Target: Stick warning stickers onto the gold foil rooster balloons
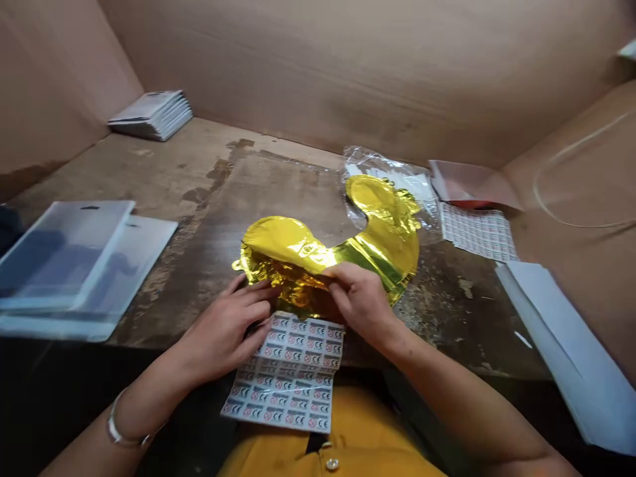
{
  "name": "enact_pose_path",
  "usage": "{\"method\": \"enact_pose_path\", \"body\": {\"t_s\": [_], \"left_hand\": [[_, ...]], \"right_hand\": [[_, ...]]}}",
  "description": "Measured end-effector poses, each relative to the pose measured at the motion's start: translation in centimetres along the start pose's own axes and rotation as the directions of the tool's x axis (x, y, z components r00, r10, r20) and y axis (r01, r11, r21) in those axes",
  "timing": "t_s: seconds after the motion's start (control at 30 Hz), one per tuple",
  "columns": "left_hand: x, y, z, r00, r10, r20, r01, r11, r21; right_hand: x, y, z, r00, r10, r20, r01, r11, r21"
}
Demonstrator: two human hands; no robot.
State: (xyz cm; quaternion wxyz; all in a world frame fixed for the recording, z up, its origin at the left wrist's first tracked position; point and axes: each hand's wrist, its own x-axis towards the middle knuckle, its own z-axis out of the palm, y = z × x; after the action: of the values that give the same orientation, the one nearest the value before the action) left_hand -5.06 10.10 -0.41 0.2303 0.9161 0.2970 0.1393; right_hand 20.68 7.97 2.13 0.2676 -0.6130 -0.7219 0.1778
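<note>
A shiny gold foil balloon (370, 248), flat and curved, lies on the table in front of me. My right hand (360, 301) pinches its near edge between thumb and fingers, and the foil is folded and crumpled there. My left hand (228, 328) has its outer fingers stretched over the balloon's near left part. Its thumb and forefinger close at the left edge of a sheet of stickers (291, 381) printed with CE marks. That creased sheet hangs over the table's front edge, its top end against the foil.
Clear plastic sleeves (64, 255) lie at the left, and a stack of packets (154, 112) sits in the back left corner. Behind the balloon is a clear plastic bag (392, 165). At the right are another sticker sheet (479, 232), a reddish packet (472, 182) and white sheets (561, 344).
</note>
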Motion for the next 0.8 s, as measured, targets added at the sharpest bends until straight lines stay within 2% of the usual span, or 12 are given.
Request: {"method": "enact_pose_path", "body": {"t_s": [0.07, 0.13, 0.27, 0.33, 0.4, 0.47, 0.53, 0.57, 0.63, 0.67, 0.73, 0.8], "left_hand": [[0.0, -0.4, 0.3, 1.000, 0.010, 0.018, -0.010, 1.000, 0.004], [-0.1, -0.7, 0.5, 0.999, 0.019, 0.032, -0.019, 1.000, 0.008], [-0.1, -0.8, 0.7, 1.000, 0.016, 0.017, -0.016, 1.000, -0.009], [0.0, -0.8, 0.7, 1.000, 0.008, -0.001, -0.008, 0.999, -0.037], [0.1, -0.8, 0.6, 1.000, -0.001, -0.006, 0.000, 0.998, -0.060], [0.2, -0.6, 0.4, 1.000, -0.013, 0.008, 0.013, 0.997, -0.078], [0.0, -0.2, 0.0, 0.999, -0.032, 0.012, 0.033, 0.992, -0.120], [-0.1, 0.2, -0.2, 0.999, -0.045, -0.004, 0.044, 0.985, -0.165], [-0.6, 1.2, -0.4, 0.986, -0.138, -0.093, 0.101, 0.941, -0.322], [-0.9, 1.7, -0.4, 0.969, -0.215, -0.121, 0.141, 0.886, -0.441], [-1.4, 2.9, -0.1, 0.926, -0.375, -0.052, 0.243, 0.695, -0.676], [-1.7, 3.9, 0.6, 0.868, -0.494, 0.045, 0.319, 0.485, -0.814]], "right_hand": [[1.5, 2.4, -1.8, 0.964, 0.202, -0.170, -0.201, 0.979, 0.027], [2.9, 5.6, -4.1, 0.868, 0.363, -0.338, -0.395, 0.918, -0.030], [4.2, 12.4, -7.9, 0.736, 0.448, -0.507, -0.572, 0.813, -0.112], [4.3, 14.8, -8.9, 0.700, 0.464, -0.543, -0.626, 0.765, -0.153], [4.1, 15.7, -9.5, 0.678, 0.462, -0.571, -0.658, 0.729, -0.191], [3.8, 14.7, -9.6, 0.665, 0.447, -0.598, -0.673, 0.705, -0.222], [3.0, 11.7, -9.0, 0.701, 0.387, -0.599, -0.629, 0.732, -0.263], [2.3, 9.5, -8.3, 0.741, 0.342, -0.578, -0.575, 0.767, -0.284], [0.4, 4.3, -6.7, 0.894, 0.069, -0.442, -0.234, 0.914, -0.332], [-0.7, 1.7, -5.8, 0.946, -0.042, -0.321, -0.054, 0.957, -0.285], [-2.7, -2.6, -3.9, 0.980, -0.191, -0.064, 0.183, 0.977, -0.111], [-3.9, -5.1, -2.2, 0.974, -0.196, 0.113, 0.196, 0.981, 0.010]]}}
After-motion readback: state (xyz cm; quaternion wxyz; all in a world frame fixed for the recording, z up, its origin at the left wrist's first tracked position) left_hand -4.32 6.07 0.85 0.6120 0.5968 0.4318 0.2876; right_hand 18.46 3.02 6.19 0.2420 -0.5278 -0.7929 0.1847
